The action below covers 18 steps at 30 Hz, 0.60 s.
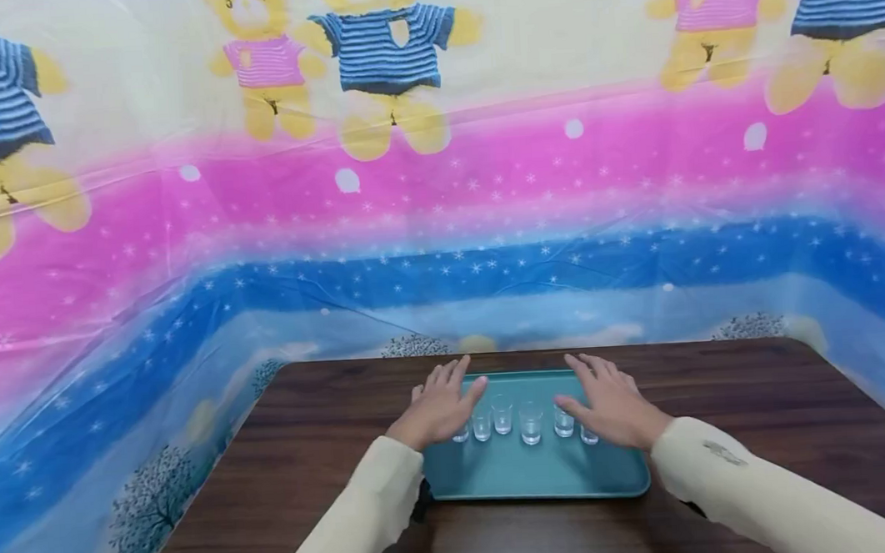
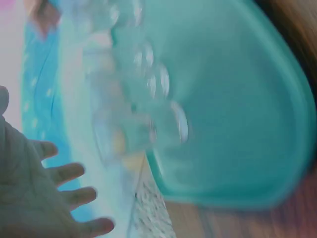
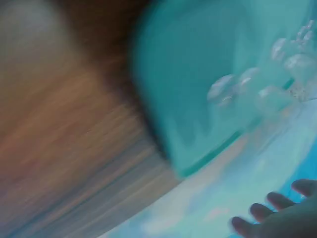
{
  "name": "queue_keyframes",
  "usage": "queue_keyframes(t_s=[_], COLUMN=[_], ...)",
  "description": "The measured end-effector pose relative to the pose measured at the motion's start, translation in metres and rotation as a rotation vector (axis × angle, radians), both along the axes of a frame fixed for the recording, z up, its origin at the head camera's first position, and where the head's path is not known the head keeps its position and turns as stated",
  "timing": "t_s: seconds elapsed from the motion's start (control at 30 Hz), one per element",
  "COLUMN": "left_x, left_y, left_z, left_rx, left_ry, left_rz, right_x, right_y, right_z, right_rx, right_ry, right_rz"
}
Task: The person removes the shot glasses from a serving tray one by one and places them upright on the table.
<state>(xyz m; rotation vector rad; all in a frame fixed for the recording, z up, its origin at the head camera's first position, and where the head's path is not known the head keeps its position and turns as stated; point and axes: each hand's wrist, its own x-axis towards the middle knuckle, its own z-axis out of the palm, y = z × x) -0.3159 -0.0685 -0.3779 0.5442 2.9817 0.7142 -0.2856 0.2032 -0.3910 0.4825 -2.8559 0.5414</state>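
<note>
1. Left hand (image 1: 442, 406): above the left side of the tray, palm turned inward, fingers extended toward the far edge. Grip released; left wrist view shows the fingers spread, apart from the glasses.
2. Right hand (image 1: 614, 403): mirrors it above the tray's right side, thumb pointing inward. Grip released here too, fingers extended.
3. Small clear glasses: six visible, all upright on the tray, in a loose line between and partly beneath the hands. One glass (image 1: 531, 429) stands near the middle, a little nearer the person than its left neighbour (image 1: 502, 417).
4. Outermost left glass (image 1: 461, 434) and outermost right glass (image 1: 589, 436) are each partly hidden by a hand. Bottoms look thick and bright; cannot tell whether that is solid glass or liquid.
5. Teal tray (image 1: 531, 472): rectangular, rounded corners, raised rim, flat on the counter (image 1: 309, 450), which has dark brown wood grain.
6. Cream sleeves (image 1: 372, 501) cover both forearms; something dark shows under each cuff.
7. Printed backdrop (image 1: 445, 180) behind and to both sides: bears in striped tops, pink and blue bands, snowflakes, trees.
8. Both wrist views blurred.
</note>
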Motion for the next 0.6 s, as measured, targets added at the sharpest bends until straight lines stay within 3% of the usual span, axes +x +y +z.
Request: queue_keyframes(t_s=[0.1,0.23,0.47,0.6], left_x=[-0.001,-0.005,-0.008,-0.005], left_y=[-0.022,-0.039,-0.050,-0.051], left_z=[-0.002,-0.014,-0.031,-0.036], left_rx=[0.100,0.194,0.233,0.224], left_ry=[-0.022,-0.033,-0.141,-0.128], left_rz=[0.033,0.092,0.084,0.067], right_x=[0.005,0.013,0.008,0.004], right_y=[0.022,0.043,0.045,0.042], right_z=[-0.010,-0.029,-0.041,-0.040], right_rx=[0.026,0.057,-0.020,-0.025], right_ry=[0.076,0.151,0.265,0.301], right_rz=[0.044,0.078,0.148,0.171])
